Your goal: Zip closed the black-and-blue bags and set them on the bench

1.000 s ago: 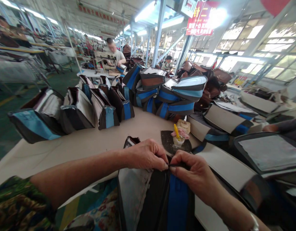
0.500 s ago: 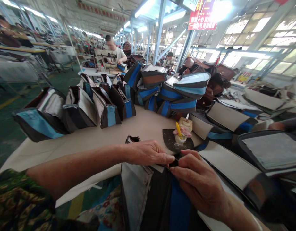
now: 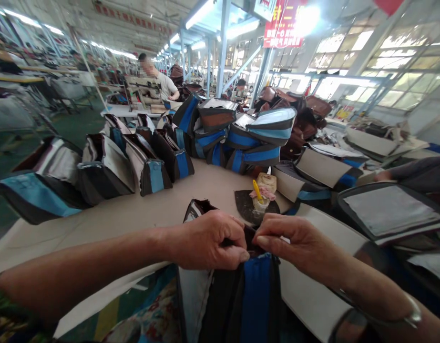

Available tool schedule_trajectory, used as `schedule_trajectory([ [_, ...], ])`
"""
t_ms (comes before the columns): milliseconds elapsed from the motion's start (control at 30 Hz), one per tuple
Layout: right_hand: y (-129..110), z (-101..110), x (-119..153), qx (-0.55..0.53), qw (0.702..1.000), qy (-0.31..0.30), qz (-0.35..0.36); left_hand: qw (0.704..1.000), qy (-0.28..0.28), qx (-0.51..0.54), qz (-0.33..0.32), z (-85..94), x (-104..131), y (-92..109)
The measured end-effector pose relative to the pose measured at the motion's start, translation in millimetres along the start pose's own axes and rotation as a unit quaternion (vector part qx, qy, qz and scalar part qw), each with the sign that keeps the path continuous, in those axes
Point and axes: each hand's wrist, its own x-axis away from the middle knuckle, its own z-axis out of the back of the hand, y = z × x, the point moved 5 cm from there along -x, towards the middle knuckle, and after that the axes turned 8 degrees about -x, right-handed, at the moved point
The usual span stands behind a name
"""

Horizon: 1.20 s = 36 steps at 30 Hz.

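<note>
An unfinished bag (image 3: 227, 305) stands upright just in front of me, dark grey with a bright blue stripe and a pale panel on its left side. Its top opening shows a dark brown inside. My left hand (image 3: 212, 240) is closed at the bag's upper edge, thumb and bent fingers pinching the rim. Close beside it, my right hand (image 3: 291, 238) pinches the same rim above the blue stripe, thumb against forefinger. The fingers hide part of the edge between them. A bracelet (image 3: 414, 312) circles my right wrist.
On the pale table (image 3: 151, 212), a small tub (image 3: 261, 205) with a yellow-handled tool (image 3: 257, 189) rests on a dark scrap (image 3: 244, 205). Similar bags (image 3: 105, 164) line the left, a pile of bags (image 3: 237, 138) stands behind, and more bags (image 3: 389, 209) lie right. A co-worker's sleeve (image 3: 416, 174) reaches in.
My right hand has lifted and turned, now pinching the rim from above. My left fingers have curled in at the edge. The view has swung slightly right.
</note>
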Motion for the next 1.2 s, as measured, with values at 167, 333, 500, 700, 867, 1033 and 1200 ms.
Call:
schedule_trajectory([
  [167, -28, -6, -11, 0.06, 0.998, -0.032, 0.008, 1.0, -0.002, -0.023, -0.011, 9.3, -2, 8],
  [333, -46, -16, -21, 0.152, 0.983, 0.044, 0.09, 1.0, -0.014, 0.019, -0.016, 21.1, 4, -4],
  [500, -17, -15, -44, -0.065, 0.995, -0.066, 0.029, 0.994, -0.018, 0.097, 0.042, 36.2, 28, -26],
  [700, 3, -35, -61, -0.096, 0.986, -0.119, 0.069, 0.979, -0.04, 0.134, 0.147, 48.3, 63, -48],
  [867, -7, -54, -68, -0.157, 0.971, -0.133, 0.121, 0.959, -0.023, 0.147, 0.24, 46.7, 73, -31],
  [1033, -9, -57, -71, -0.214, 0.962, -0.144, 0.088, 0.941, 0.035, 0.168, 0.291, 31.3, 71, -24],
  [1200, -5, -58, -68, -0.257, 0.951, -0.156, 0.067, 0.925, 0.07, 0.21, 0.31, 21.5, 69, -33],
])
